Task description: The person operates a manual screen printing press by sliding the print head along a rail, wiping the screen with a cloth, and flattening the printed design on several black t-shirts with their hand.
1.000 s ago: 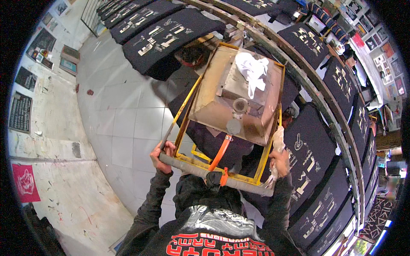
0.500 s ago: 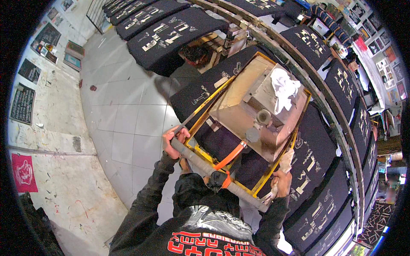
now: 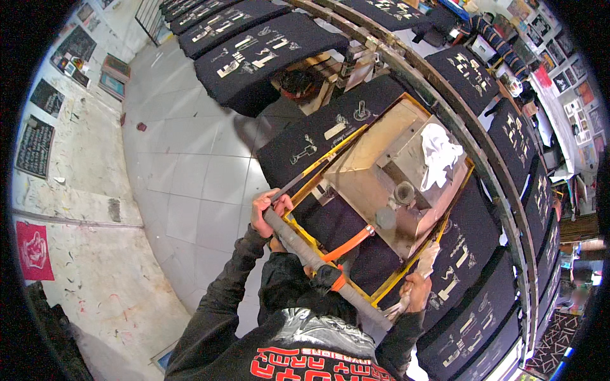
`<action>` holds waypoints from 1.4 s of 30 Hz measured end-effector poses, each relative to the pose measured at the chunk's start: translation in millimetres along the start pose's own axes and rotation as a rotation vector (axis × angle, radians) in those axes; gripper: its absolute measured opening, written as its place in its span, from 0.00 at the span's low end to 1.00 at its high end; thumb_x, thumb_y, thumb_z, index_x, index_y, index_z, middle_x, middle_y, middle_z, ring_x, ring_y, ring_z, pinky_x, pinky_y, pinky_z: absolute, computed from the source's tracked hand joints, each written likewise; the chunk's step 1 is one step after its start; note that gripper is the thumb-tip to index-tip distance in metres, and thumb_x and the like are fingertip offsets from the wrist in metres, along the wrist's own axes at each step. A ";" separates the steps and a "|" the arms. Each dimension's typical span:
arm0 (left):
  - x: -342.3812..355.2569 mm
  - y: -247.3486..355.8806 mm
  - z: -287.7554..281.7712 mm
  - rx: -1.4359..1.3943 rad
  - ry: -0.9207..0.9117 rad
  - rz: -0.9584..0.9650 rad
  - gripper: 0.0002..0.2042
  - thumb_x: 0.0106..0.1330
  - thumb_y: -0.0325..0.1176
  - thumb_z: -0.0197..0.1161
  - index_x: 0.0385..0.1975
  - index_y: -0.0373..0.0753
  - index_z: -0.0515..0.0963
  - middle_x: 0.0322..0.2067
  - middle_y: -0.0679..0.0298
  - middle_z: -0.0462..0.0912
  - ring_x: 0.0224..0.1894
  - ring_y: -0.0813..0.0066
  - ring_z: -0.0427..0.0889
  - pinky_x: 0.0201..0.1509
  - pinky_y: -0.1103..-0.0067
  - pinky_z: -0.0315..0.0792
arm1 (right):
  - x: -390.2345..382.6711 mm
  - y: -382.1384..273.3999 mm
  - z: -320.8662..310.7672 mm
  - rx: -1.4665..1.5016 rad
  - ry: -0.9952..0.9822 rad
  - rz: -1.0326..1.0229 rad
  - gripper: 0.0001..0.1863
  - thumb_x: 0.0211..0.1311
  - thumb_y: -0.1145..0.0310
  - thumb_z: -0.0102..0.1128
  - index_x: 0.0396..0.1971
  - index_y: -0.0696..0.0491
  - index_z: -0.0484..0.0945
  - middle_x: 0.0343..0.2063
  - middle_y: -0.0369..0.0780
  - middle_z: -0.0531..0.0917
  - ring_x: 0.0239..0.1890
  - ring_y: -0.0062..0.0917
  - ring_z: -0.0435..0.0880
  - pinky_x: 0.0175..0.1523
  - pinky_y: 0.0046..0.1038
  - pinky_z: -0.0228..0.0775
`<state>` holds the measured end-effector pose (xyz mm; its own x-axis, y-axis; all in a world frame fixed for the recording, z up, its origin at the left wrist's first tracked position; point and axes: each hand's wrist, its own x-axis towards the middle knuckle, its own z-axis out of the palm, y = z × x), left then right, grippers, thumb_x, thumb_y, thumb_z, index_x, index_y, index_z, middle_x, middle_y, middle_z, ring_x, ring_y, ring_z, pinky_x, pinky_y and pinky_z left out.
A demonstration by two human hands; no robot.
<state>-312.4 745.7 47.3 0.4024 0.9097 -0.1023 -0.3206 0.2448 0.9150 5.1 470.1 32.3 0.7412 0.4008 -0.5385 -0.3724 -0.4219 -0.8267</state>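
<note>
Two curled hands (image 3: 260,214) (image 3: 417,292) grip the yellow frame (image 3: 391,280) at its near corners.

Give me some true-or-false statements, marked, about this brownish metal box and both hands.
A crumpled white cloth lies on the brownish metal box. True.
The left hand is empty. False: the left hand grips the straight grey-wrapped bar.
The curved hose is blue. False: this curved hose is orange.
The right hand grips pale wrapping at the yellow metal frame's right side. True.
Black fabric with pale prints lies right of the frame. True.
</note>
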 end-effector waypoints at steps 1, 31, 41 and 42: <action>1.8 -2.6 -6.5 0.005 -0.004 -0.004 0.29 0.55 0.58 0.46 0.28 0.30 0.69 0.22 0.64 0.69 0.25 0.82 0.62 0.29 0.83 0.54 | -0.6 -4.2 4.8 0.022 -0.020 0.006 0.04 0.49 0.75 0.51 0.20 0.55 0.66 0.07 0.35 0.63 0.03 0.23 0.61 0.08 0.27 0.58; 154.8 -4.5 -43.2 0.346 -0.293 -0.069 0.16 0.71 0.41 0.46 0.38 0.35 0.76 0.32 0.62 0.79 0.29 0.78 0.77 0.33 0.82 0.69 | -10.0 14.2 -16.2 -0.064 0.094 -0.009 0.08 0.47 0.69 0.57 0.21 0.54 0.68 0.06 0.35 0.65 0.05 0.24 0.66 0.10 0.26 0.62; 277.6 -58.6 -0.4 1.592 -0.785 0.656 0.28 0.64 0.41 0.54 0.65 0.45 0.60 0.67 0.64 0.57 0.69 0.54 0.52 0.67 0.57 0.52 | -17.7 26.0 -19.6 0.431 0.126 0.219 0.13 0.56 0.63 0.57 0.31 0.56 0.67 0.08 0.37 0.65 0.04 0.24 0.64 0.08 0.25 0.60; 274.6 -63.8 1.0 1.600 -0.776 0.665 0.28 0.64 0.42 0.54 0.65 0.45 0.59 0.68 0.65 0.56 0.69 0.54 0.50 0.68 0.57 0.51 | -17.6 31.8 -23.2 0.472 0.168 0.239 0.13 0.55 0.64 0.57 0.31 0.56 0.67 0.08 0.36 0.65 0.04 0.24 0.63 0.08 0.24 0.59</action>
<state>-180.5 979.6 -38.8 0.9544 0.2703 0.1270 0.2376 -0.9448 0.2257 -6.8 430.8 19.3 0.6698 0.1872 -0.7186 -0.7224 -0.0595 -0.6889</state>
